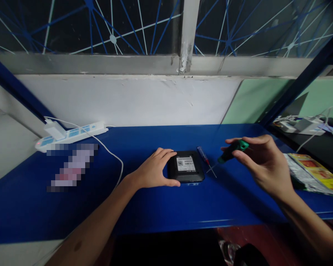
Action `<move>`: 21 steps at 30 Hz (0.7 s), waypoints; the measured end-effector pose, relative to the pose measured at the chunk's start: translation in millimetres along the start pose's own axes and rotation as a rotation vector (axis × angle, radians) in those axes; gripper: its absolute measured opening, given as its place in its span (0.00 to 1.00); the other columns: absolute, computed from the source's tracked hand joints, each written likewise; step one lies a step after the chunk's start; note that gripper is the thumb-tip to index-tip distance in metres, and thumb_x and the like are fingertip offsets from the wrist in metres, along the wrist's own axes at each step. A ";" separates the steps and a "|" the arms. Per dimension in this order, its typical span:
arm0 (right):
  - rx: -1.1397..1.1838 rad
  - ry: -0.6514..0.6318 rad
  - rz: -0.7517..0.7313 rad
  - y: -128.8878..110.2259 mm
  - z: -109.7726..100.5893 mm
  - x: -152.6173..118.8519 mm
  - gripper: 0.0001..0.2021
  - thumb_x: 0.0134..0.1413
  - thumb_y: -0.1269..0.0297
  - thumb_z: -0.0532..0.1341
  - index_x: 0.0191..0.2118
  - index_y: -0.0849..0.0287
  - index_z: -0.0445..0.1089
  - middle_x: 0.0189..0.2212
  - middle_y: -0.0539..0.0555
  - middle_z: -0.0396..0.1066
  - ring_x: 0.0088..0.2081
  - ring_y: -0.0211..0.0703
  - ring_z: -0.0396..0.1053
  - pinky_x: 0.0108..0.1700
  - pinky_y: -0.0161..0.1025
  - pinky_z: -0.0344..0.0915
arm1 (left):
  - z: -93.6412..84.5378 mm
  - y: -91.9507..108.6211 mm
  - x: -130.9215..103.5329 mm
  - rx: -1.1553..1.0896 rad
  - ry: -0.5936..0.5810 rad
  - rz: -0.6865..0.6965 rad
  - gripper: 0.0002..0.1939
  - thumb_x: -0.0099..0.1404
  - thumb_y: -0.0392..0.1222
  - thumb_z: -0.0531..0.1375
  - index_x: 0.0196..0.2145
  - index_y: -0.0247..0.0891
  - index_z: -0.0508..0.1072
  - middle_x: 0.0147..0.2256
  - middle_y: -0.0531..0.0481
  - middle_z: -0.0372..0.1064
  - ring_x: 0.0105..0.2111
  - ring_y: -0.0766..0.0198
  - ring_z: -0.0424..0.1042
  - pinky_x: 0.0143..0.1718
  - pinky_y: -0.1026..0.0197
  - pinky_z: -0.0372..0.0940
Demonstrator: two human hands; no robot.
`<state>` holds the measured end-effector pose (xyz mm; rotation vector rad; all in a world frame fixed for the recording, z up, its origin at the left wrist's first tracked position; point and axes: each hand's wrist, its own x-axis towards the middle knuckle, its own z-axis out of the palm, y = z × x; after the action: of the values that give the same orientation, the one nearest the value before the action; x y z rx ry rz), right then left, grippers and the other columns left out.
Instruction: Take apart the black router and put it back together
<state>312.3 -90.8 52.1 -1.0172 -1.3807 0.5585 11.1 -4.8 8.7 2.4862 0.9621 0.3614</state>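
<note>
My left hand (154, 170) grips the left side of a flat black electronic box (171, 170), fingers at its far edge and thumb at its near edge. The box lies on the blue table, and a white printed label (185, 164) with a square code faces up. In my right hand (269, 166) is a screwdriver (231, 152) with a green and black handle, its thin shaft slanting down to the left. Its tip hovers or rests just right of the box; contact is unclear. A second screwdriver (202, 154), with a clear bluish and red handle, lies between the box and my right hand.
A white power strip (93, 128) with a plugged-in charger (54, 129) and white cable stands at the back left of the blue table (144, 218). A blurred-out item (73, 166) lies nearby. At the right lies a yellow and silver packet (319, 175). A white wall closes off the back.
</note>
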 end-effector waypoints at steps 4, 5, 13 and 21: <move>-0.009 0.010 0.023 1.4 0.3 2.8 0.14 0.54 0.64 0.69 0.44 0.50 0.66 0.45 0.52 0.79 0.43 0.46 0.80 0.46 0.46 0.78 | -0.3 1.0 0.2 0.009 -0.004 -0.009 0.53 0.51 0.73 0.65 0.66 0.42 0.58 0.65 0.40 0.56 0.63 0.40 0.55 0.62 0.37 0.58; -0.014 0.024 0.026 2.2 0.5 3.2 0.14 0.54 0.64 0.69 0.43 0.51 0.66 0.45 0.52 0.79 0.43 0.47 0.80 0.46 0.47 0.78 | -0.5 1.1 0.1 0.011 -0.005 -0.009 0.53 0.51 0.73 0.65 0.66 0.42 0.57 0.65 0.39 0.56 0.63 0.40 0.55 0.62 0.38 0.58; -0.197 0.251 -0.014 16.5 2.6 0.5 0.19 0.47 0.58 0.73 0.43 0.48 0.66 0.35 0.49 0.77 0.37 0.48 0.79 0.39 0.49 0.78 | -1.1 0.5 0.8 0.011 -0.014 -0.003 0.54 0.51 0.73 0.65 0.66 0.41 0.57 0.65 0.39 0.56 0.63 0.40 0.55 0.61 0.37 0.59; -0.257 0.267 -0.101 13.7 8.8 -4.2 0.19 0.47 0.60 0.74 0.41 0.46 0.66 0.38 0.49 0.67 0.36 0.44 0.76 0.38 0.45 0.77 | 0.3 0.2 1.1 -0.003 -0.001 0.001 0.53 0.51 0.72 0.65 0.67 0.44 0.57 0.65 0.40 0.57 0.62 0.39 0.56 0.60 0.35 0.59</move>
<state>306.3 -85.3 37.4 -1.1740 -1.2756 0.1639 12.1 -4.3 8.6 2.4837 0.9589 0.3613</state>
